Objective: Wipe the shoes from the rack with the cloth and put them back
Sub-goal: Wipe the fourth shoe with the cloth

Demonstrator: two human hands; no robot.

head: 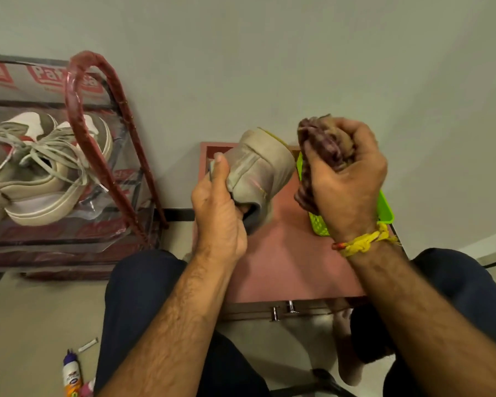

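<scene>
Left hand grip round beige shoe, right hand clutching cloth (bunched), rack w/ sneakers

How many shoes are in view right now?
3, maybe more. One beige suede shoe is gripped in the left hand over the pink table. Two beige lace-up sneakers sit on the red metal rack; another may be cut off at the frame's left edge.

Rack left of table; basket on table's right.
</scene>
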